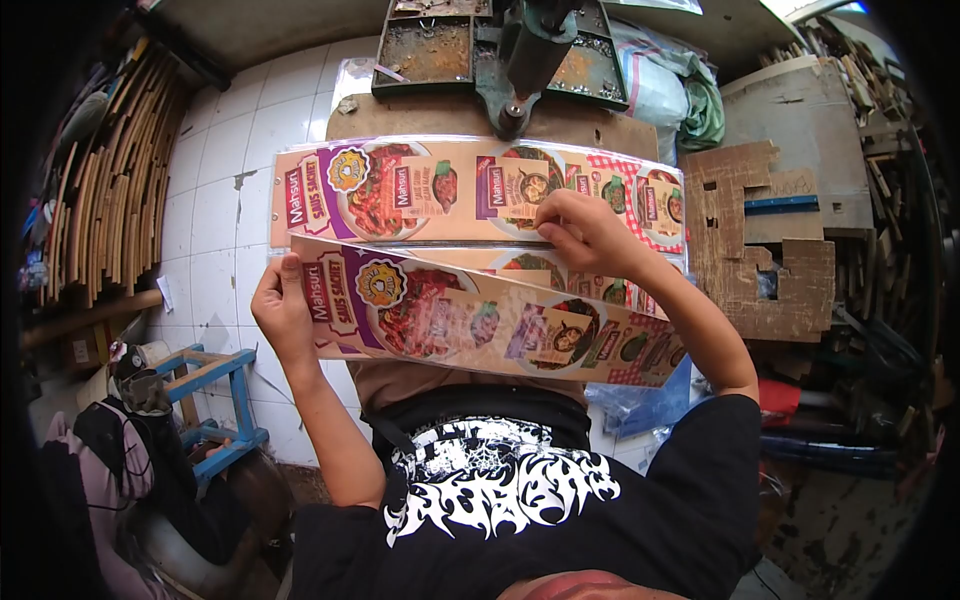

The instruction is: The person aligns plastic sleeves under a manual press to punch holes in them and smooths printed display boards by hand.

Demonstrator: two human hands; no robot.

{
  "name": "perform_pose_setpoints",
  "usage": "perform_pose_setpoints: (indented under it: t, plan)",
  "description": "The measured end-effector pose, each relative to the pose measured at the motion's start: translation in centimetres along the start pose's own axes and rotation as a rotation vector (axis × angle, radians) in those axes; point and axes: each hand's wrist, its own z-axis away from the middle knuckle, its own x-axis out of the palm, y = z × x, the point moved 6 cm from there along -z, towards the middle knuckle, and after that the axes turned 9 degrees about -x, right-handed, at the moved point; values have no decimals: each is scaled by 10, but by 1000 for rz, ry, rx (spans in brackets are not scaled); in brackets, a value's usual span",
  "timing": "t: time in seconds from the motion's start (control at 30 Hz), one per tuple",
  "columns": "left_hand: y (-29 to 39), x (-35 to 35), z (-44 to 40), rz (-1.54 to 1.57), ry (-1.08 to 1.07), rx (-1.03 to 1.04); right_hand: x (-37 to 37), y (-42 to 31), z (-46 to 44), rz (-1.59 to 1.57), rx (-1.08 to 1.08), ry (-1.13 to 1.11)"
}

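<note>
Here's the left hand (282,308), fingers closed on the left end of the near Mahsuri sauce-sachet strip (440,315), thumb on top! That strip slants across in front of the black T-shirt (510,440), its right end dropping lower, light glinting off its glossy face. Just beyond it, the far Mahsuri strip (440,200) lies flat along the near side of the wooden desk (400,115), with more of the same print peeking out between the two.

Over to the right hand (590,235), above the right half of the far strip: fingers curled, thumb and forefinger close together, and whether they pinch anything, I can't tell!

At the back, a dark metal press (535,60) stands over the desk, its lower end just beyond the far strip, between metal trays (472,50) of small loose bits. Out right, a notched brown board (720,285) sits near the strips' ends; low on the left, a blue stool (240,395) stands on white tiles (210,150).
</note>
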Motion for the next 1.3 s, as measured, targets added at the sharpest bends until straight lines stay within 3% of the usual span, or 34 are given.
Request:
perform_pose_setpoints:
  t: [0.07, 0.17, 0.27, 0.3, 0.37, 0.43, 0.5, 0.57, 0.6, 0.67, 0.7, 0.77, 0.9, 0.97, 1.03, 1.1, 1.17, 1.23, 1.27, 1.3]
  plan:
    - [-1, -2, 0, -3, 10, 3, -1, 17, 12, -729, 464, 209]
    - [-6, -12, 5, 25, 29, 37, -9, 22, 23, -1398, 567, 406]
    - [6, -28, 20, 341, 13, 204, -12, 15, 33, -1590, 614, 479]
    - [3, -40, 29, 333, -93, 194, -10, 11, 38, -1670, 653, 490]
    - [46, -38, 44, 405, -119, 468, -7, 0, 42, -1655, 712, 511]
    - [71, -38, 57, 403, -123, 602, 2, -15, 45, -1659, 758, 407]
    - [87, -35, 61, 373, -142, 703, 21, -31, 56, -1521, 848, 253]
    - [102, -28, 67, 437, -289, 903, 31, -51, 61, -1178, 894, 11]
    - [102, -27, 65, 429, -370, 956, 38, -60, 63, -1175, 890, 14]
    - [102, -14, 67, 501, -370, 951, 44, -84, 58, -628, 549, -171]
    - [105, -8, 69, 571, -367, 940, 42, -97, 54, -549, 429, -151]
    - [109, 5, 74, 568, -368, 929, 47, -112, 58, -457, 327, -314]
    - [112, 24, 83, 623, -362, 915, 90, -100, 107, -737, 361, -430]
    - [120, 30, 89, 580, -257, 940, 109, -98, 135, -1115, 476, -541]
    - [124, 38, 93, 587, -246, 938, 108, -109, 144, -1208, 545, -470]
    - [120, 50, 86, 733, -244, 842, 91, -115, 137, -1411, 651, -140]
    - [121, 64, 79, 501, -142, 775, 83, -101, 157, -1369, 670, -147]
    - [116, 77, 68, 246, -92, 668, 55, -92, 165, -1259, 890, 79]
    - [115, 83, 63, 294, -225, 523, 41, -86, 170, -1196, 901, 108]
    - [116, 84, 62, 294, -226, 523, 27, -78, 176, -1133, 911, 137]
